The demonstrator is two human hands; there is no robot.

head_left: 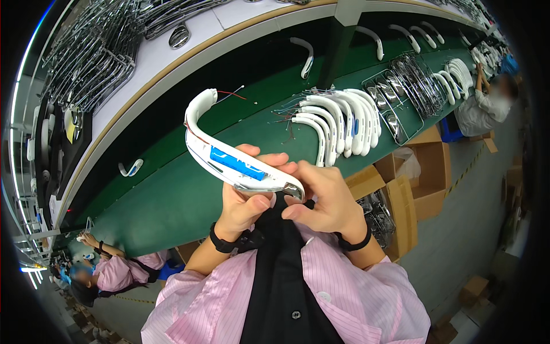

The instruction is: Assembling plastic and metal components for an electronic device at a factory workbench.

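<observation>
A curved white plastic housing [197, 135] is held up in front of me, above the green bench. Inside it sits a blue-wrapped block [236, 164], and thin red and dark wires run along it and stick out past its far upper end. My left hand [240, 209] is closed around the housing's lower middle from underneath, thumb in front. At the near right end, a shiny chrome piece [293, 190] shows between the thumb and fingers of my right hand [331, 198], which grip that end.
Several similar white housings [344, 117] with loose wires lie in a row at right on the green bench [166, 195]. Beyond them is a wire rack [395, 129] with chrome parts. Cardboard boxes [431, 178] stand right of me. A shelf [229, 46] overhangs the back. Co-workers sit at both sides.
</observation>
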